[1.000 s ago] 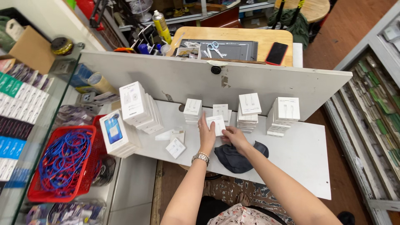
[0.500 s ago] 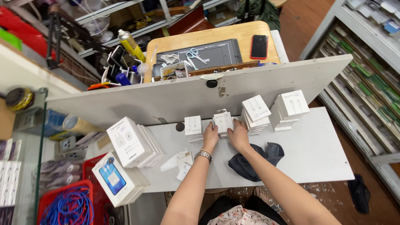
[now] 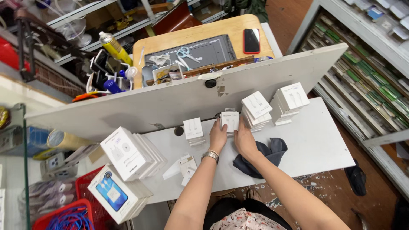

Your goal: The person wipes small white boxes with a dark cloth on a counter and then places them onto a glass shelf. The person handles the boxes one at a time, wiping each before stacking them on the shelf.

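White small box (image 3: 230, 121) is standing against the table's (image 3: 315, 140) back panel, both hands, left (image 3: 218, 137) and right (image 3: 244, 139), pinching its sides with fingers pressed together, seemingly squaring a stack; steady alignment looks needed.

Bare forearms, a silver metal wristwatch (image 3: 210, 156) on the left wrist, and floral-print clothing (image 3: 247, 220) below.

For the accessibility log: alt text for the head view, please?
Both hands, left hand and right hand, press a small white box on a white table, between other stacks of white boxes. A dark cloth lies beside the right wrist.
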